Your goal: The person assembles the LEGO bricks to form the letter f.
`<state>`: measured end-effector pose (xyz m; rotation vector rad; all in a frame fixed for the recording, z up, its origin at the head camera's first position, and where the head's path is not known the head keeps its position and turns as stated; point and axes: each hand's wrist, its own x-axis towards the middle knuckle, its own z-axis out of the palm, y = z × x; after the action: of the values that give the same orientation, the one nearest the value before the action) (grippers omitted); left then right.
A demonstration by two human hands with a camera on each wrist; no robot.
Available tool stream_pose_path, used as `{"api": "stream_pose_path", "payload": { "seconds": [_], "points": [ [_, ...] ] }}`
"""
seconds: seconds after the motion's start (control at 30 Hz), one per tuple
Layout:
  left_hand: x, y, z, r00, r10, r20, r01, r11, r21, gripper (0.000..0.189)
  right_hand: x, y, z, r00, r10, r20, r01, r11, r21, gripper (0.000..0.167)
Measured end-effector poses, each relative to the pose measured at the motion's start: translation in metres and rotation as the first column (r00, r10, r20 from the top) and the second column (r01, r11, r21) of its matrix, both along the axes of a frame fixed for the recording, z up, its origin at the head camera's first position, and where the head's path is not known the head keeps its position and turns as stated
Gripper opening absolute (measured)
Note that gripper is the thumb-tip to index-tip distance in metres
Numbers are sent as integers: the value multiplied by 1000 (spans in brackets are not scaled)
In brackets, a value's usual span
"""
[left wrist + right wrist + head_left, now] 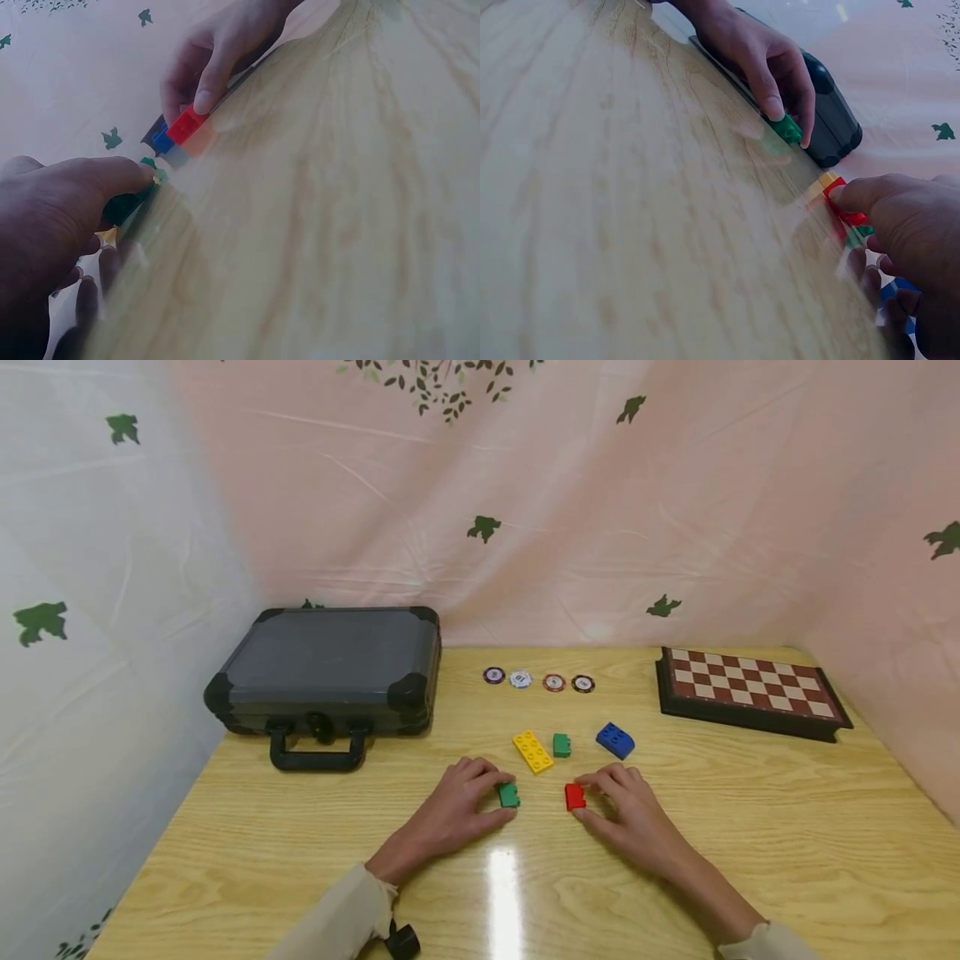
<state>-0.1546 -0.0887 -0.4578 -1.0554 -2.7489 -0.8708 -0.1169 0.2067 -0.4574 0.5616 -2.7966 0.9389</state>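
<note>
In the head view my left hand [465, 802] pinches a small green toy brick [508, 795] between thumb and fingers, low over the table. Across a short gap, my right hand [633, 814] pinches a red toy brick [574, 797] the same way; the left wrist view shows the red brick [186, 125] between thumb and fingertips. Just beyond the hands lie a yellow studded brick [533, 752], a second small green brick [562, 745] and a blue brick [616, 740]. Studs on both held bricks point to the right.
A dark grey case [330, 660] with a black handle stands at the back left. A row of several poker chips [554, 682] lies near the back edge. At the back right rests a checkered game board [750, 685]. Patterned cloth [525, 527] hangs behind the wooden table [247, 852].
</note>
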Motion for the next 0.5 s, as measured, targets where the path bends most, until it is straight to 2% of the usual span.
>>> {"api": "stream_pose_path", "payload": {
  "seconds": [0.23, 0.5],
  "points": [
    [-1, 2, 0, 1000, -14, -9, 14, 1000, 21, 38, 1, 0, 2, 1000, -9, 4, 9, 1000, -1, 34],
    [0, 2, 0, 999, -19, 32, 17, 998, 61, 39, 1, -1, 1, 1000, -10, -5, 10, 1000, -17, 35]
  ]
}}
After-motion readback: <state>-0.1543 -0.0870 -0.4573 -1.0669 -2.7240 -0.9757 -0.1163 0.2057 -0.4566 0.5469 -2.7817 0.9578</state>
